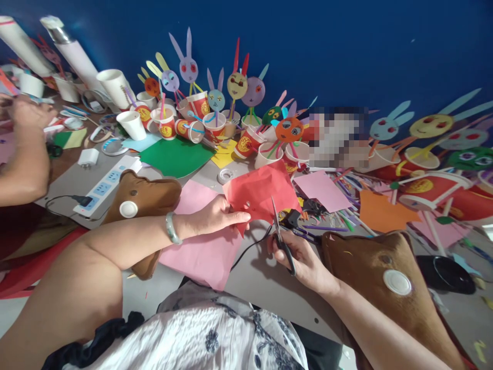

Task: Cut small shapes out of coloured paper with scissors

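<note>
My left hand (219, 216) pinches the lower left edge of a red sheet of paper (265, 187), thumb on top. That sheet is held up above the table, and its lower edge is cut in a curve. In my right hand (302, 257) is a pair of black-handled scissors (284, 245), the fingers wrapped round the handles. The blades point up and away, at the lower edge of the red paper; whether they are cutting into it I cannot tell. Beneath my left wrist lies a large pink sheet (200, 257) on the grey table (265, 288).
Paper cups with rabbit-faced figures (188, 69) line the blue wall. Brown cushions (381, 277) lie beside both forearms. A power strip (102, 191), a green sheet (175, 155) and an orange sheet (385, 210) are on the table. Another person's arm (29, 144) reaches in at left.
</note>
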A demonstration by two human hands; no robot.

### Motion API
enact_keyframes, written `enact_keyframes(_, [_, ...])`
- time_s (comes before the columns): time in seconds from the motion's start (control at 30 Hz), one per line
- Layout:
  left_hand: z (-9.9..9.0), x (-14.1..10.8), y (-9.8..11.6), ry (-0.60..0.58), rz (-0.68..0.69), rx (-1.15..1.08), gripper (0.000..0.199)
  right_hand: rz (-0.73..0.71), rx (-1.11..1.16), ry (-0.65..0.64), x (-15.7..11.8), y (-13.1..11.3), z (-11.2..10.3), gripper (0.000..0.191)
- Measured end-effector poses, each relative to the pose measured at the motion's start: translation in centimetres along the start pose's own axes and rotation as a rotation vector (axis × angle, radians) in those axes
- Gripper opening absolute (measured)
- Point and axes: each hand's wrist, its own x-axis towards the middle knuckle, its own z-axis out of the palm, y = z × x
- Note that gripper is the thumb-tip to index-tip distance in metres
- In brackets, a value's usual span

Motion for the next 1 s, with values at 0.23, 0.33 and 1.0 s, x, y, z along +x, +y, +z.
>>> enact_keyframes(0.23, [0.0,0.0,0.1,0.014,-0.009,0.010,0.033,-0.001,0.005,-0.007,0.0,0.3,0.0,0.066])
enact_keyframes(0.33, [0.0,0.1,0.1,0.020,-0.004,0.001,0.033,0.000,0.020,-0.012,0.0,0.4,0.0,0.066])
enact_keyframes(1.0, [0.1,-0.1,1.4,0.061,0.116,0.039,0.028,0.024,0.023,-0.034,-0.1,0.1,-0.1,0.067])
